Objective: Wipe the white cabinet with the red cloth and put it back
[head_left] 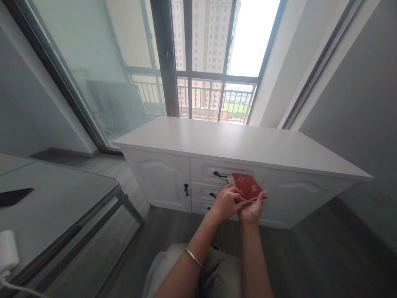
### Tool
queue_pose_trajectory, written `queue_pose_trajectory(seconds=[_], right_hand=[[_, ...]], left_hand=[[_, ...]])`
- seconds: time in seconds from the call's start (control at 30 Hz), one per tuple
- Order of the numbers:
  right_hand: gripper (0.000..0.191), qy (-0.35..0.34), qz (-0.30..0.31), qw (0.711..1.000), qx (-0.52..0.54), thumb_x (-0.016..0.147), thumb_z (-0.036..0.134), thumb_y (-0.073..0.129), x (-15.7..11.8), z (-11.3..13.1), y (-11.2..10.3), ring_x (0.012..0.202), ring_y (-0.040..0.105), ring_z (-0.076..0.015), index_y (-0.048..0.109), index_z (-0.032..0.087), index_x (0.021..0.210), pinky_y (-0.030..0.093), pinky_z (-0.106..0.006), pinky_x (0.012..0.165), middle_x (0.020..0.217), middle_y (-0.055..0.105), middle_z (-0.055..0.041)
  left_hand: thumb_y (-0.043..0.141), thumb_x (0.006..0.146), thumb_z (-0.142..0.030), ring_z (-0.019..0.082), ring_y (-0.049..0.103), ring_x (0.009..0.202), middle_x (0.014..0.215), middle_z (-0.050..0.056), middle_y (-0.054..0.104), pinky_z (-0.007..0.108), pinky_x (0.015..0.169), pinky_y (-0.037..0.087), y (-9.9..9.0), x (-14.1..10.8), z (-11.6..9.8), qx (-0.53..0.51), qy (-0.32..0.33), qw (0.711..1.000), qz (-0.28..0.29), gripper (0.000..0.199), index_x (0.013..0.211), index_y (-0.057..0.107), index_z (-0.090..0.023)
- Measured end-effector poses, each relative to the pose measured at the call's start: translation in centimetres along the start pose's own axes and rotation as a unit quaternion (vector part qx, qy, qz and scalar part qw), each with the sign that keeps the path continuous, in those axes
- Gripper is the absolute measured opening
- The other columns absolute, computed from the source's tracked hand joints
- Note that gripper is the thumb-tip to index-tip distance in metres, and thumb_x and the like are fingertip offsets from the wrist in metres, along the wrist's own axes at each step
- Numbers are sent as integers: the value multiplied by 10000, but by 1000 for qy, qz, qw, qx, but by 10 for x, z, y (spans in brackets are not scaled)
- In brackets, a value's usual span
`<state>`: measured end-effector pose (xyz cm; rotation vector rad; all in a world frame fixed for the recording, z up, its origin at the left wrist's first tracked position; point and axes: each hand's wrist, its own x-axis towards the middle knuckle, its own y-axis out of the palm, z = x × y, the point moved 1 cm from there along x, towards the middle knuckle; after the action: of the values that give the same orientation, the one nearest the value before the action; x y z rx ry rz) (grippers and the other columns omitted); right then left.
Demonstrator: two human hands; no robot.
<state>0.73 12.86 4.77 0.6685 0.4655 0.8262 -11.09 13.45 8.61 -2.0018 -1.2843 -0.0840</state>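
Both hands meet out in front of me, in mid-air. My right hand point(252, 210) grips the lower edge of a red booklet point(247, 185) with small pale motifs on its cover, thumb on top, fingers underneath. My left hand point(226, 202) pinches at the same edge from the left side, fingertips closed on the pages or cover there; a thin silver bangle point(194, 257) sits on that forearm. So both are clamped on the red booklet, held up before the drawers, touching no furniture.

Risk, as I judge it: the hold is on one edge only, so a loosened thumb could let the book tip forward and drop to the grey floor point(325, 256); tugging at the edge could crease a page.

Around: a white cabinet point(235, 142) straight ahead, with black drawer handles point(219, 175) partly hidden behind the book and my fingers. Behind it, a tall window with a balcony railing point(214, 101). Left, a grey table point(52, 194) with a dark flat object point(14, 196), and a white plug-like thing point(8, 251) at the near corner. My knees are below.
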Motion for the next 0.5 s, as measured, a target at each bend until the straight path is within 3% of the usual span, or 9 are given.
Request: queue_pose_trajectory(seconds=[0.13,0.3,0.37,0.43,0.5], right_hand=[[530,43,-26,998,-29,590,540,972,6,-12,-3,1085,789,-220,728,253,963,680,-337,929,994,846,-23],[473,19,-114,992,-55,605,487,916,17,-17,-21,1089,820,-272,689,261,954,730,-424,875,1041,845,-58],[505,-46,-193,978,-65,650,474,893,22,3,-25,1177,820,-298,700,271,1070,747,-505,925,1232,838,-80],[594,-172,-256,947,-86,721,476,870,32,40,-19,1316,783,-307,697,286,1256,713,-571,1071,1479,770,-84],[670,-318,-250,903,-142,822,491,816,49,90,-1,1439,719,-317,675,251,1432,617,-564,1238,1629,688,-112]], left_hand=[[919,872,-140,259,779,1113,1067,65,877,432,1121,584,-1,0,6,-17,14,1000,9,116,902,906,-252],[878,926,-188,246,812,1084,1075,81,889,375,1070,608,-3,-2,10,-61,4,997,45,73,976,915,-227],[831,945,-178,235,823,1049,1079,85,892,339,1030,613,-4,-4,8,-72,-11,996,59,106,1006,914,-203],[797,963,-199,234,822,1013,1062,88,891,319,986,610,-3,-5,4,-64,-37,995,74,121,1006,908,-178],[765,994,-255,243,812,1003,1062,94,888,326,967,602,2,-7,-1,-39,-55,993,95,162,1011,902,-170]])
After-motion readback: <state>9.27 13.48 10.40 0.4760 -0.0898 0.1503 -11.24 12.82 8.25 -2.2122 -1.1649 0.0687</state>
